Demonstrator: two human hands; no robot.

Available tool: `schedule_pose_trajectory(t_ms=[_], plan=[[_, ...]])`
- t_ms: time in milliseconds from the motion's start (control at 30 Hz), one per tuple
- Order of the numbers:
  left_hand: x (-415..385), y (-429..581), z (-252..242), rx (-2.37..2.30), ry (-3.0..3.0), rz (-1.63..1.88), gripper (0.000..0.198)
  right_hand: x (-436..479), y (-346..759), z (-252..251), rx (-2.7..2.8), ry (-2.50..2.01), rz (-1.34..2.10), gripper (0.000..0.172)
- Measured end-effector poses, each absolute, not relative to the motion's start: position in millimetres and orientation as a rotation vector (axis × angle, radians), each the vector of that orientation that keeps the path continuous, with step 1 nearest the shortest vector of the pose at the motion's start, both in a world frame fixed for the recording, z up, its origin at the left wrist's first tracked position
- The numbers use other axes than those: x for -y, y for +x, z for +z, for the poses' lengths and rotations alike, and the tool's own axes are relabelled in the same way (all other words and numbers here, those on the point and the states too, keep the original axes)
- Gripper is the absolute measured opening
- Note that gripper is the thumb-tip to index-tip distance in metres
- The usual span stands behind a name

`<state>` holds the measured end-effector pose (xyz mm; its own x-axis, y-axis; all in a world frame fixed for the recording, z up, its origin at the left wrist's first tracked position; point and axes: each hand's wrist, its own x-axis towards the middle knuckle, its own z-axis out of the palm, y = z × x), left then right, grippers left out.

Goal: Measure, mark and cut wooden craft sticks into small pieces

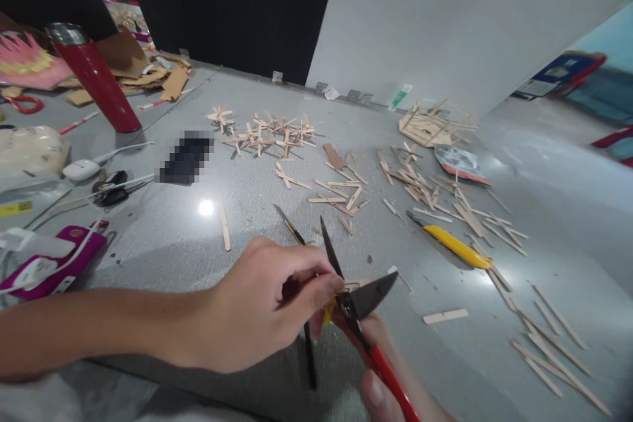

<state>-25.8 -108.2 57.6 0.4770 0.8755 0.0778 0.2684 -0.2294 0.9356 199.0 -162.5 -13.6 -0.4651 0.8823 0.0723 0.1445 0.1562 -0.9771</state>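
Yellow label (14, 210) is seen far left of the red-handled scissors (368, 297); print too small to read. Markings on blue box (548, 76), far right beyond scissors, are blurred. Scissors are gripped in the right hand (401, 369) over the grey table (163, 237), blades apart; small wooden stick (353, 285) is pinched by the left hand (267, 306) near the pivot. Slim black tool (310, 356), left of scissors, is partly covered by left hand. Yellow cutter (457, 245) and loose sticks (472, 217) are scattered right of and beyond scissors. Red bottle (101, 82), far left beyond scissors, is capped; contents hidden. Packet (459, 161), right beyond scissors: contents can't be told.
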Motion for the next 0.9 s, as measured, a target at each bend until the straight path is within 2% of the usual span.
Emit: schedule_pose_trajectory(t_ms=[367,700,900], plan=[[108.7,-26.1,54.9,-0.958,1.742,0.778,0.033,161.8,198.0,-7.9,1.76,-0.997,1.372,0.062],[105.2,-28.3,57.3,-0.966,1.791,0.873,0.033,159.8,196.2,-11.7,1.788,-0.962,1.313,0.057],[108.7,-26.1,53.9,-0.944,1.787,0.824,0.029,160.4,195.5,-12.4,1.783,-1.008,1.317,0.062]])
